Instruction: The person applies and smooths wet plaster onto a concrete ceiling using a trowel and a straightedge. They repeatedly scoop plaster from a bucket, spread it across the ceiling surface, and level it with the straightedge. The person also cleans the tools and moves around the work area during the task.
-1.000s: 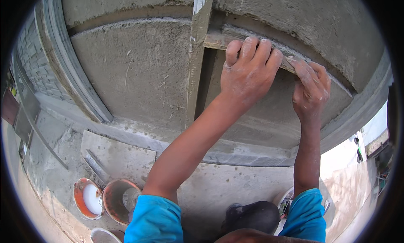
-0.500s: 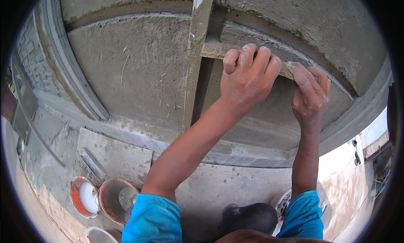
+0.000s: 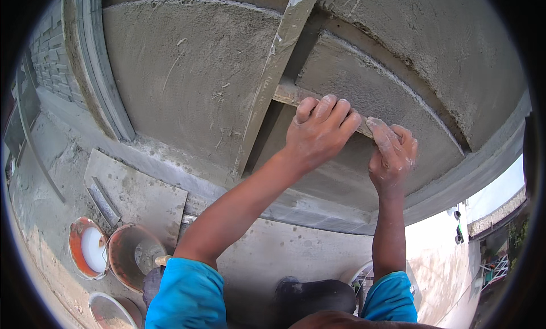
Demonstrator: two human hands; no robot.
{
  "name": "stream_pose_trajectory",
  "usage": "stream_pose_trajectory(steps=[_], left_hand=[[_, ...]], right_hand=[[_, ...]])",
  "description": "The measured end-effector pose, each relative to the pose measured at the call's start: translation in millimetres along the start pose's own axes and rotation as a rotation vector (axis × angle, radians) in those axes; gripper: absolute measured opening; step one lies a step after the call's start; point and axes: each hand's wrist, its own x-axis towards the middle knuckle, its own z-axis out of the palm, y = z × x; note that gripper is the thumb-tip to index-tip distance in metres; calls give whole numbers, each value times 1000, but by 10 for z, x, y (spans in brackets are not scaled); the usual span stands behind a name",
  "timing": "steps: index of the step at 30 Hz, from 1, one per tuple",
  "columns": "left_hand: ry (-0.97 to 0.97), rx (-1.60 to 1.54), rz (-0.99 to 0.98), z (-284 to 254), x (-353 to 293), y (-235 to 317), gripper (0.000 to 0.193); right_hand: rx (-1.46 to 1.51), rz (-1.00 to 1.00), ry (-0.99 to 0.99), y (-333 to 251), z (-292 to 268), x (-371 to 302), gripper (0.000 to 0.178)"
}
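Both hands grip a short wooden strip (image 3: 294, 95) lying across a grey plastered wall panel (image 3: 348, 70). My left hand (image 3: 321, 127) has its fingers curled over the strip's upper edge near the middle. Close by to the right, my right hand (image 3: 393, 152) is closed on the strip toward its other end, which the fingers partly hide. Whitish residue coats the fingers of both hands. The strip's left end touches a long upright batten (image 3: 272, 81) that leans slightly across the wall. Above the strip the panel looks wet and rough, bounded by a recessed groove (image 3: 398, 64).
A ledge (image 3: 318, 209) runs along the wall's foot. On the floor at lower left are an orange bucket (image 3: 79, 255) with white contents, a brown bucket (image 3: 116, 260), a pale bucket (image 3: 102, 309), a flat board (image 3: 142, 186) and a metal channel (image 3: 103, 202).
Both hands have moved the wooden strip down the wall alongside the batten, exposing more of the panel above it. The whole view has also shifted and tilted slightly.
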Motion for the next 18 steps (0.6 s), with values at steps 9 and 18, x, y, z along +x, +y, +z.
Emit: stream_pose_trajectory(steps=[9,18], left_hand=[[161,-77,29,-12,428,33,10],[247,-117,78,207,736,-75,10]], right_hand=[[-12,16,152,83,-99,183,38],[-11,60,220,187,-78,411,47]])
